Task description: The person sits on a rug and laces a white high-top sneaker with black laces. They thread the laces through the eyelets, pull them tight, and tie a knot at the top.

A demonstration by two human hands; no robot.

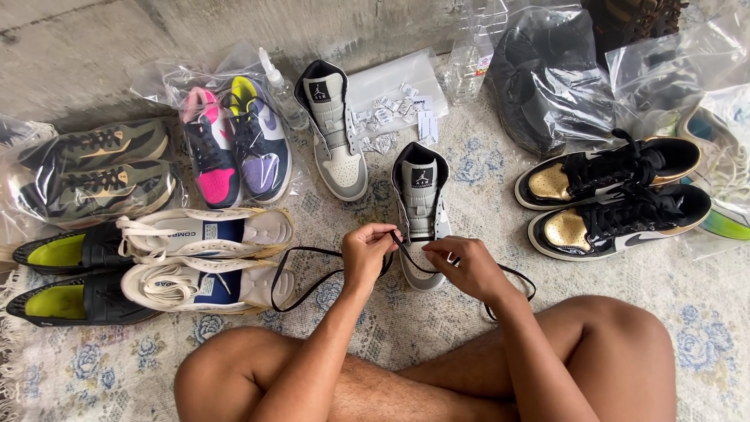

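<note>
Head view: a person sits cross-legged on a patterned rug (pixel 437 328), both knees at the bottom of the frame. At centre the left hand (pixel 367 254) pinches one black lace (pixel 312 273) between its fingertips; the lace loops out toward the lower left. The right hand (pixel 465 266) pinches the same lace just beside the toe of a grey shoe (pixel 420 211), and the lace trails on to the right past the wrist. That grey high-top stands at centre, toe toward the person. A second grey shoe (pixel 337 141) lies above and left of it, well apart: two grey ones in all.

At right, two black-and-gold shoes (pixel 617 195) lie side by side, laced. At lower left, two white shoes (pixel 211 258) lie beside two black shoes with yellow-green insides (pixel 66 273). At upper left, two camouflage shoes (pixel 98 168) sit in a clear bag, and next to them a bag holds two colourful shoes (pixel 234 144). One spray bottle (pixel 281 98) lies at top, beside it one flat white bag (pixel 391 94). Several clear bags (pixel 547 70) fill the upper right.
</note>
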